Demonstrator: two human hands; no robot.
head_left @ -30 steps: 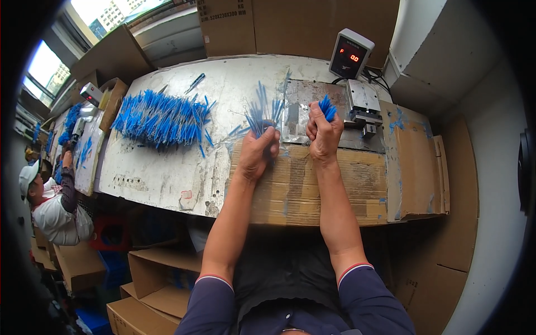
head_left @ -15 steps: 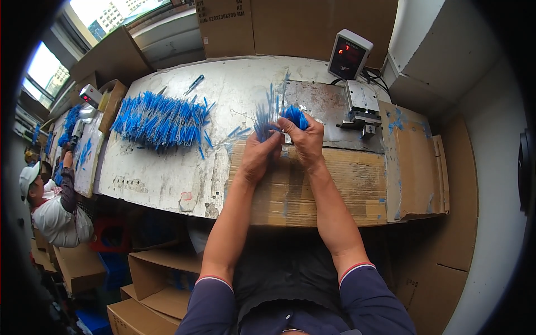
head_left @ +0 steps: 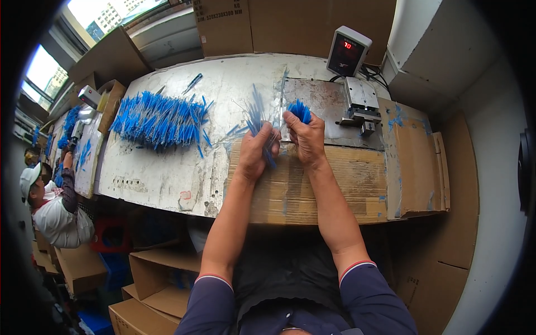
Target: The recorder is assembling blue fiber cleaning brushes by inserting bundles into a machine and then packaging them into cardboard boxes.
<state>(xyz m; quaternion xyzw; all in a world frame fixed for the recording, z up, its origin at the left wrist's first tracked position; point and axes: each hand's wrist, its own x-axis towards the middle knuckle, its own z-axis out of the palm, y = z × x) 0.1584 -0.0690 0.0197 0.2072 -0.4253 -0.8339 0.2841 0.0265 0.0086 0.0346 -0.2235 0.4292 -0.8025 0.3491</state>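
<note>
My left hand [head_left: 255, 152] grips a fanned bundle of thin blue-tipped sticks [head_left: 258, 114] over the cardboard sheet [head_left: 312, 184] on the workbench. My right hand [head_left: 304, 137] is closed on a small tuft of the same blue-tipped pieces [head_left: 300, 110], right beside the left hand, the two nearly touching. A big pile of blue-tipped sticks [head_left: 159, 118] lies on the white worn benchtop [head_left: 151, 173] to my left. A small metal press fixture [head_left: 360, 103] sits on a steel plate [head_left: 324, 95] just beyond my right hand.
A grey digital counter box [head_left: 347, 51] with a red display stands at the back. Cardboard boxes [head_left: 290, 25] line the far wall and lie under the bench [head_left: 151, 268]. Another person in a white cap [head_left: 47, 204] works at the far left beside more blue pieces [head_left: 70, 120].
My right hand has pulled back from the metal fixture toward the left hand, carrying its blue tuft. The left hand has stayed in place with its bundle.
</note>
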